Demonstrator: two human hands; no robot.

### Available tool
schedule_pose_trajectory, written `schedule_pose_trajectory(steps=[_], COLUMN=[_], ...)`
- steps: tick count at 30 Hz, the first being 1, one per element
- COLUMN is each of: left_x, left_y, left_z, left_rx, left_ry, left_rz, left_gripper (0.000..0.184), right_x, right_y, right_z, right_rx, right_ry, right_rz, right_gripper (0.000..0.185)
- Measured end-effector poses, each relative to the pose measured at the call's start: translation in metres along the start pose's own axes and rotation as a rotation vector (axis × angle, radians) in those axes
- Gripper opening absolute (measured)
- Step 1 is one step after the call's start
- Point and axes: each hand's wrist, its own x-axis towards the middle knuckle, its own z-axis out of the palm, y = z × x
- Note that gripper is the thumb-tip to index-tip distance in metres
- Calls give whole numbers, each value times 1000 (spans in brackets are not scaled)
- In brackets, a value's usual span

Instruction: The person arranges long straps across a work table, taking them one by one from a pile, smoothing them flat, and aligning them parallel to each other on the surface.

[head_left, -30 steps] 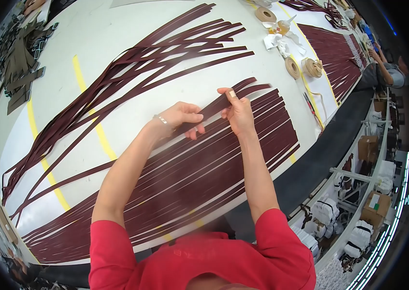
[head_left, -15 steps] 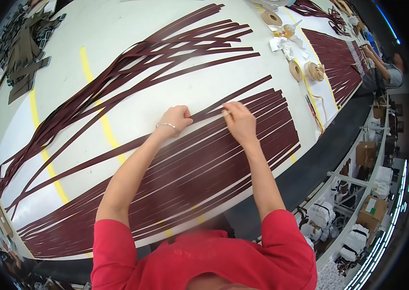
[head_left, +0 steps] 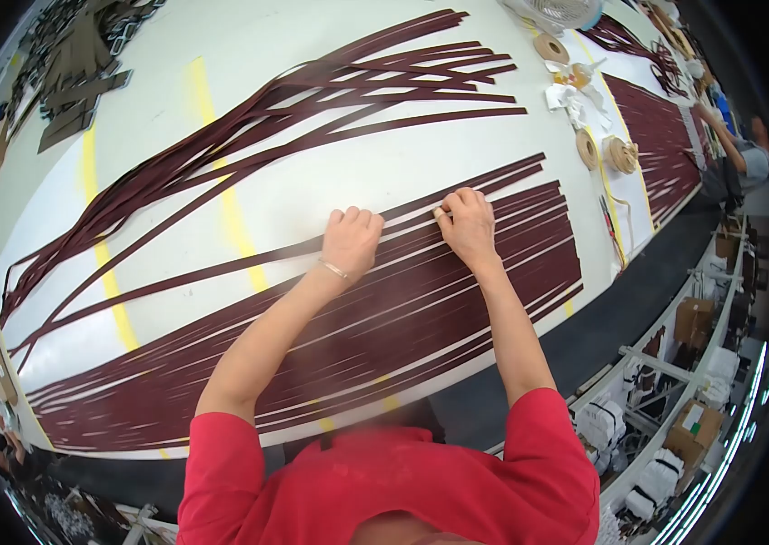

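Observation:
Dark maroon flat strips (head_left: 430, 282) lie side by side in a wide band on the white table (head_left: 293, 195). Along the band's far edge, two loose strips (head_left: 511, 170) run beneath both hands, their right ends close together. My left hand (head_left: 352, 242), with a bracelet at the wrist, has its fingers curled down on a strip. To its right, my right hand (head_left: 469, 227) pinches a strip between thumb and fingers; the fingertips partly cover it. Farther back, a loose bundle of maroon strips (head_left: 248, 127) fans out toward the right.
Tape rolls (head_left: 620, 154) and crumpled white paper (head_left: 566, 102) stand at the right, near a fan (head_left: 561, 11). Brown straps (head_left: 80, 77) pile up at the far left. A co-worker (head_left: 748, 159) is at more strips on the right. Shelves with boxes (head_left: 693, 431) flank the table.
The view has shifted, moving the table contents rightward. Near my right hand, two strip ends now show apart where one stuck out before. My left hand has come slightly nearer my body.

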Motion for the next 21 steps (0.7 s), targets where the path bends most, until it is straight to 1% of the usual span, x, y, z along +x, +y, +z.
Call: schedule_pose_trajectory(steps=[1, 3, 5, 6, 7, 9, 12, 13, 14, 16, 17, 18, 19, 20, 21], left_x=[-2, -4, -6, -8, -13, -27, -69, -89, -108, -146, -168, -189, -211, -232, -250], left_y=[1, 0, 5, 3, 0, -5, -32, -46, -61, -91, -110, -128, -145, -161, -173], left_z=[3, 8, 9, 7, 3, -7, -27, -34, -48, -82, -92, -106, -117, -125, -135], left_rx=[-30, -85, -86, -88, -71, -45, 57, 97, 127, 198, 224, 240, 293, 264, 285], left_ry=[-16, -46, -8, 13, 13, 11, -52, 22, 43, -65, -6, 2, -52, -27, -90], left_rz=[-23, -74, -99, -106, -101, -80, -93, -64, -57, -118, -140, -180, -256, -287, -356], left_gripper=[13, 18, 17, 17, 15, 14, 17, 20, 20, 18, 18, 17, 16, 16, 21], right_x=[1, 1, 1, -3, -8, -16, -17, -16, -16, -16, -17, -17, -17, -17, -17], right_y=[-6, -22, -44, -53, -55, -58, -56, -57, -58, -59, -58, -57, -57, -57, -57], right_z=[2, 12, 21, 27, 39, 45, 48, 47, 47, 47, 47, 48, 48, 48, 49], right_rx=[-41, 54, 134, 77, 22, -141, -160, -173, -184, -208, -207, -214, -224, -224, -236], right_ry=[-5, -3, -31, -226, -314, -348, -337, -340, -344, -366, -366, -367, -366, -362, -364], right_rz=[5, -71, -155, -101, -87, -82, -88, -84, -80, -74, -78, -83, -86, -93, -95], right_gripper=[10, 18, 28, 44, 55, 63, 67, 66, 66, 66, 66, 66, 65, 65, 66])
